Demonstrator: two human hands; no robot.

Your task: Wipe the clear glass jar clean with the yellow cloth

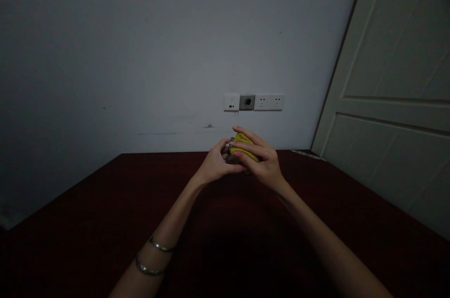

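My right hand (263,160) is closed around a bunched yellow cloth (244,139), its fingers lying over the top and side. The cloth is pressed against a small dark object with a shiny edge (232,159). That object sits in the grip of my left hand (214,162), thumb at the near side and fingers mostly hidden behind it. What kind of thing it is cannot be made out in the dim light. Both hands meet in front of me, raised over the dark red table.
The dark red tabletop (140,195) runs up to a pale wall (176,54). White wall sockets (269,102) and a grey socket with a black plug (247,101) are mounted there. A panelled door (386,78) stands on the right. A thin pale strip (307,154) lies by the table's back edge.
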